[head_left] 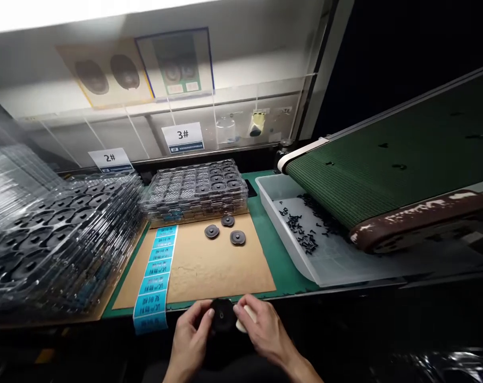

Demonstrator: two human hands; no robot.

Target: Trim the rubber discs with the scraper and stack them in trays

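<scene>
Two hands at a black disc [223,317]

Head view: the disc is just before the near edge of the brown cardboard [213,271]. The left hand [190,335] is nearly closed, pinching its side. The right hand [267,331], fingers curled, grips a white piece [243,322].

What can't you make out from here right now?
All in the head view:
- White piece: mostly covered by the right hand.
- Black disc: far side turned away.
- Bin: partly behind the belt.
- Belt: cut off by the right edge.
- 3# sign: fine print too small.
</scene>
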